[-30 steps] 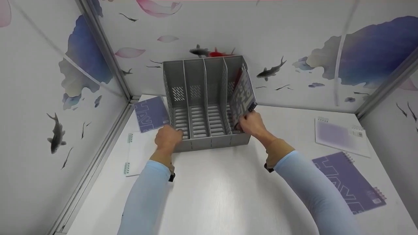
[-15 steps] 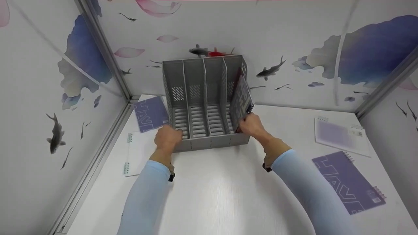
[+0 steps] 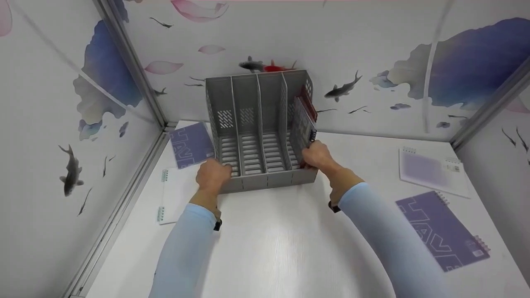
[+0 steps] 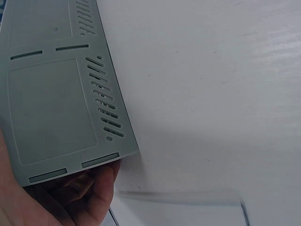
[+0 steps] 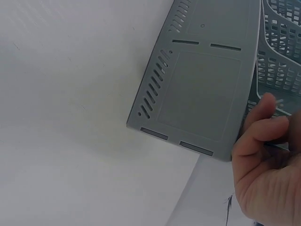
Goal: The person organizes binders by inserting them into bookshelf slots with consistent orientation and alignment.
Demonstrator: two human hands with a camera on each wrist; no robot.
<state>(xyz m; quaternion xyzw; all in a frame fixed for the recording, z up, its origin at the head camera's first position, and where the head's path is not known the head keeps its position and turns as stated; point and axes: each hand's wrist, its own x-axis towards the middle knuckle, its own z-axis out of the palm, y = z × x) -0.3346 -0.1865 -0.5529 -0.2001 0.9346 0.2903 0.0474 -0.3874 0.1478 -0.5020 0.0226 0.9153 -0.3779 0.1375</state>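
A grey file organizer (image 3: 267,181) with several upright compartments stands against the back wall. My left hand (image 3: 213,176) grips its front left corner, with fingers curled under the edge in the left wrist view. At the front right, my right hand (image 3: 318,156) pinches the lower outer corner of a dark spiral notebook (image 3: 302,125) with pale lettering. That notebook stands on edge inside the rightmost compartment. A red notebook (image 3: 307,103) is beside it, against the right wall and partly hidden. In the right wrist view, the curled fingers (image 5: 261,134) are by the organizer's corner.
Left of the organizer lie a purple notebook (image 3: 191,145) and a white spiral notebook (image 3: 176,194), partly covered by the left arm. On the right are a pale spiral notebook (image 3: 430,173) and a purple spiral notebook (image 3: 443,231). White walls (image 3: 360,37) enclose the table.
The dark notebook has swung left and sunk in the rightmost compartment, showing more of the red one. My right hand has shifted slightly left with it; the left hand stays put.
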